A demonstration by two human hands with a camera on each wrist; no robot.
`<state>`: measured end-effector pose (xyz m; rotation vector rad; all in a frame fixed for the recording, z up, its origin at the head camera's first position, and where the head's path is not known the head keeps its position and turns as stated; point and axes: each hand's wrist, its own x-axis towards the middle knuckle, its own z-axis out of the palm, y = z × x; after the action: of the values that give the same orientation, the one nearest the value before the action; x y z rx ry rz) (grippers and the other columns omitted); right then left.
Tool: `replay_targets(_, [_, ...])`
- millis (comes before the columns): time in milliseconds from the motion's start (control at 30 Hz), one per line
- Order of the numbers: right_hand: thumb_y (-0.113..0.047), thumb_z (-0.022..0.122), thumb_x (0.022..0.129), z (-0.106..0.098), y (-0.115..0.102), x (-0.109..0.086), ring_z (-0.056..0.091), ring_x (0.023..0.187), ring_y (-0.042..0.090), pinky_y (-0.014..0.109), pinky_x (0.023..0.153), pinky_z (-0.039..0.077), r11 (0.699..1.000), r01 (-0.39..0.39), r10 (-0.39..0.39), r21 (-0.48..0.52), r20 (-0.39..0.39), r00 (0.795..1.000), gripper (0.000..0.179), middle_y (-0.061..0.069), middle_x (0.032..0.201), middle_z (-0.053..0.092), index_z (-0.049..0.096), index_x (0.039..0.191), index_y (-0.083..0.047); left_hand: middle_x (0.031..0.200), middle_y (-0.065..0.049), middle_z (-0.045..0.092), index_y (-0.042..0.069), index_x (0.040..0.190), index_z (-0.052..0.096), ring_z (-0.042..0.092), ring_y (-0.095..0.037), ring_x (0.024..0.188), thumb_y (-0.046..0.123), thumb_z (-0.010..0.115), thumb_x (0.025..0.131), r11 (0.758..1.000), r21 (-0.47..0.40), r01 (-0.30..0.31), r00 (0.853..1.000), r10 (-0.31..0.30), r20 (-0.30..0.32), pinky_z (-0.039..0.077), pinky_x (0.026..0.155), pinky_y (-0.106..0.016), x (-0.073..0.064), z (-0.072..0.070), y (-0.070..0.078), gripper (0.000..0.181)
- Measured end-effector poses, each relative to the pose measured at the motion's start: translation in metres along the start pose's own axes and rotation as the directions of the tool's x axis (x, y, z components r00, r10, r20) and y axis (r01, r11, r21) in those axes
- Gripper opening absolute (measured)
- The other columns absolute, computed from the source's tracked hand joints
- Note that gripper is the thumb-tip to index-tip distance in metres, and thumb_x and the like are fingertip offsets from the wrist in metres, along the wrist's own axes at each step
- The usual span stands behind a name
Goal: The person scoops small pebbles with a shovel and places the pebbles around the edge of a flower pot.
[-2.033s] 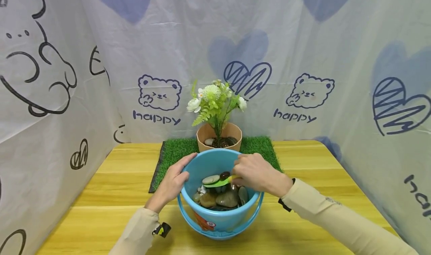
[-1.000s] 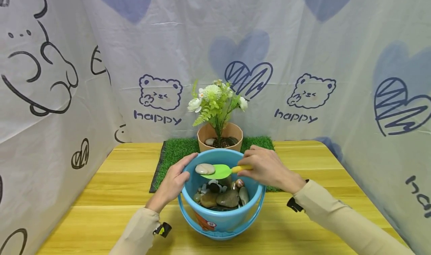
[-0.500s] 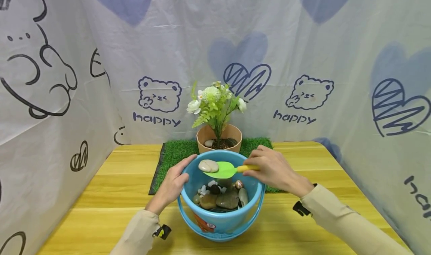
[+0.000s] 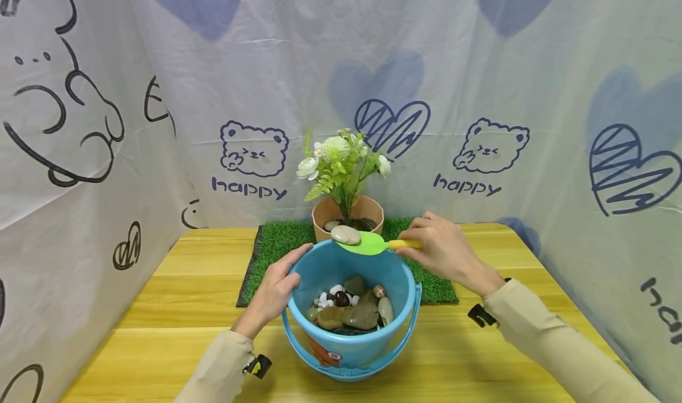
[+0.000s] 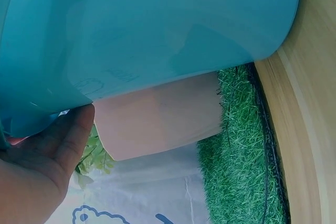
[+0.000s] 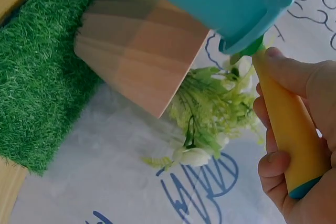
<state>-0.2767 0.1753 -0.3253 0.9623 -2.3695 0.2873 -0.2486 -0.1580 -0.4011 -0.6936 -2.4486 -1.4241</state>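
Observation:
A light blue bucket (image 4: pixel 351 352) stands on the table with several wet stones (image 4: pixel 359 314) and small white pebbles (image 4: pixel 323 299) inside. My left hand (image 4: pixel 272 290) holds its left rim, thumb at the edge and fingers along the outside; the left wrist view shows those fingers (image 5: pixel 73 135) against the outer wall. In my right hand (image 4: pixel 442 249) is a small toy shovel by its yellow handle (image 6: pixel 289 119). Its green blade (image 4: pixel 367 244), level with the far rim, carries a pale flat stone (image 4: pixel 346 235). In the right wrist view the bucket hides most of the blade.
Right behind the bucket, a tan flowerpot (image 4: pixel 325 230) with white flowers and green leaves (image 4: pixel 341 160) stands on a green turf mat (image 4: pixel 282 237). Soil and stones lie in the pot. Printed curtains (image 4: pixel 341 65) surround the wooden table (image 4: pixel 202 302) at the back and sides.
The shovel has come up out of the bucket with the pale stone on it, rising toward the far rim and slightly right. My left hand has stayed on the rim.

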Motion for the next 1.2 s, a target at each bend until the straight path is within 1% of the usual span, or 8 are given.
replay_targets(133, [-0.034, 0.078, 0.080, 0.003, 0.007, 0.006, 0.054, 0.077, 0.015, 0.027, 0.061, 0.043, 0.998, -0.055, 0.055, -0.018, 0.013, 0.998, 0.026, 0.000, 0.085, 0.070, 0.080, 0.096, -0.013, 0.142, -0.018, 0.054, 0.007, 0.148, 0.043, 0.059, -0.038, 0.120, 0.001, 0.039, 0.082, 1.000, -0.001, 0.003, 1.000, -0.003, -0.007, 0.052, 0.085, -0.043, 0.000, 0.000, 0.000, 0.067])
replay_targets(267, [-0.037, 0.076, 0.082, 0.006, 0.015, 0.011, 0.056, 0.079, 0.018, 0.030, 0.060, 0.044, 0.994, -0.105, 0.107, -0.032, 0.052, 0.993, 0.029, 0.003, 0.088, 0.070, 0.079, 0.098, -0.013, 0.141, -0.019, 0.054, 0.008, 0.148, 0.044, 0.060, -0.037, 0.120, 0.001, 0.040, 0.082, 1.000, -0.006, 0.010, 1.000, -0.010, -0.008, 0.053, 0.083, -0.039, -0.001, 0.001, 0.000, 0.067])
replay_targets(400, [-0.040, 0.074, 0.083, 0.009, 0.021, 0.015, 0.055, 0.078, 0.018, 0.030, 0.060, 0.042, 0.987, -0.157, 0.160, -0.036, 0.105, 0.982, 0.031, 0.002, 0.088, 0.070, 0.079, 0.100, -0.014, 0.141, -0.019, 0.054, 0.008, 0.148, 0.044, 0.060, -0.038, 0.119, 0.001, 0.041, 0.081, 1.000, -0.010, 0.014, 1.000, -0.014, -0.006, 0.053, 0.082, -0.039, -0.002, 0.002, 0.000, 0.067])
replay_targets(567, [-0.042, 0.073, 0.083, 0.012, 0.025, 0.017, 0.054, 0.077, 0.017, 0.029, 0.061, 0.041, 0.977, -0.212, 0.213, -0.028, 0.145, 0.966, 0.033, 0.001, 0.088, 0.070, 0.079, 0.102, -0.015, 0.141, -0.019, 0.054, 0.007, 0.148, 0.043, 0.060, -0.038, 0.120, 0.001, 0.040, 0.082, 1.000, -0.013, 0.004, 1.000, -0.004, -0.005, 0.053, 0.083, -0.040, -0.002, 0.002, 0.001, 0.067])
replay_targets(700, [-0.042, 0.073, 0.083, 0.014, 0.027, 0.018, 0.055, 0.077, 0.016, 0.028, 0.061, 0.041, 0.972, -0.235, 0.233, -0.010, 0.158, 0.959, 0.033, 0.001, 0.089, 0.070, 0.079, 0.103, -0.015, 0.142, -0.019, 0.053, 0.006, 0.148, 0.043, 0.060, -0.038, 0.120, 0.001, 0.040, 0.081, 1.000, -0.010, -0.005, 1.000, 0.005, -0.003, 0.054, 0.082, -0.039, -0.001, 0.001, 0.002, 0.067])
replay_targets(967, [-0.043, 0.072, 0.084, 0.018, 0.028, 0.020, 0.052, 0.071, 0.014, 0.028, 0.059, 0.039, 0.961, -0.276, 0.271, 0.011, 0.156, 0.950, 0.031, -0.003, 0.079, 0.065, 0.080, 0.099, -0.017, 0.141, -0.019, 0.054, 0.006, 0.148, 0.044, 0.060, -0.037, 0.120, 0.001, 0.040, 0.081, 1.000, -0.007, -0.009, 1.000, 0.009, -0.007, 0.053, 0.083, -0.038, -0.001, 0.001, 0.001, 0.067])
replay_targets(1200, [-0.043, 0.072, 0.085, 0.017, 0.028, 0.022, 0.051, 0.069, 0.014, 0.029, 0.061, 0.039, 0.945, -0.322, 0.308, 0.058, 0.177, 0.935, 0.032, -0.002, 0.079, 0.066, 0.079, 0.103, -0.017, 0.142, -0.018, 0.053, 0.006, 0.148, 0.043, 0.059, -0.037, 0.120, 0.001, 0.040, 0.081, 1.000, -0.008, -0.004, 1.000, 0.004, -0.006, 0.053, 0.083, -0.040, 0.000, 0.001, 0.001, 0.067])
